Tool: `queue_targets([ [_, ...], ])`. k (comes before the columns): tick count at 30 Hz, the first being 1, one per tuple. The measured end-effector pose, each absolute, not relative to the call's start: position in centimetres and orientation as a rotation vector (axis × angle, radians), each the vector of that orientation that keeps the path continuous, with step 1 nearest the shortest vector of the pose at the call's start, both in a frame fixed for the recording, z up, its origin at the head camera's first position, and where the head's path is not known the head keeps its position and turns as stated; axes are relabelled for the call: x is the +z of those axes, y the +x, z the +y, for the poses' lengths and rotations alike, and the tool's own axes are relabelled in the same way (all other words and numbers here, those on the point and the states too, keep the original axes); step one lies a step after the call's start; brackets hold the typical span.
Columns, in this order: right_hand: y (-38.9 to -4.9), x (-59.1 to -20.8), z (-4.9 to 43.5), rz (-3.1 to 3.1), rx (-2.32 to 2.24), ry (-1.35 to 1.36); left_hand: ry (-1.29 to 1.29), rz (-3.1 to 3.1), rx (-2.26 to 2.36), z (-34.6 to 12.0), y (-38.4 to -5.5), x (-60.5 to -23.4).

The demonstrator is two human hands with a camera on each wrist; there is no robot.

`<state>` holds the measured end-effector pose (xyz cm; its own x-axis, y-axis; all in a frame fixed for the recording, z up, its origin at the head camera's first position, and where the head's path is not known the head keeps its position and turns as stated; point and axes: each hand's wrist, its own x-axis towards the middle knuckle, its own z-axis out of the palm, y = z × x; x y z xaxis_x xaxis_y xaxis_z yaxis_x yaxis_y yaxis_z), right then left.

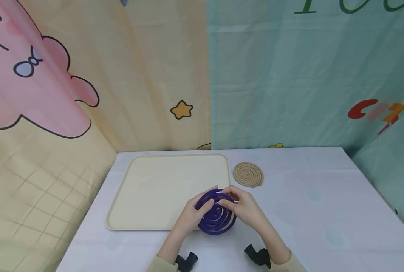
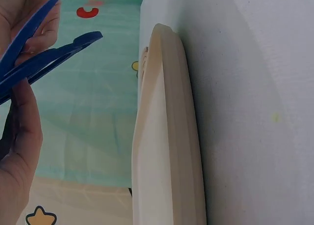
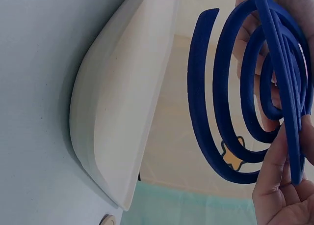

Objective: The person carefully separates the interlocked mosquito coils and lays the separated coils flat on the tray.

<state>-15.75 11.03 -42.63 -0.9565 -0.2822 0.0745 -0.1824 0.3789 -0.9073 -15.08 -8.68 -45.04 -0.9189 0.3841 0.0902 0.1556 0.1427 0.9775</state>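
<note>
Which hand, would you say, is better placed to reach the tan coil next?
Probably the right hand: it is nearer the tan coil beside the tray. The left hand sits farther off; both hold the purple spiral.

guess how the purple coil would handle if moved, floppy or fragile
The purple coil is probably light, being thin strands with open gaps. It seems fairly stiff, since its spread turns keep their curve. Those slender turns might snap if squeezed.
</note>
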Motion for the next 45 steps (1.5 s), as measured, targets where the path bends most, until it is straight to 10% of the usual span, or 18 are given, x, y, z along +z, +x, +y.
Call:
queue_targets([
  [45,-15.6,-42.9,11.2,2.571,-1.513,-1.152,0.486,1.916,1.815,-10.1,-15.4,-43.9],
])
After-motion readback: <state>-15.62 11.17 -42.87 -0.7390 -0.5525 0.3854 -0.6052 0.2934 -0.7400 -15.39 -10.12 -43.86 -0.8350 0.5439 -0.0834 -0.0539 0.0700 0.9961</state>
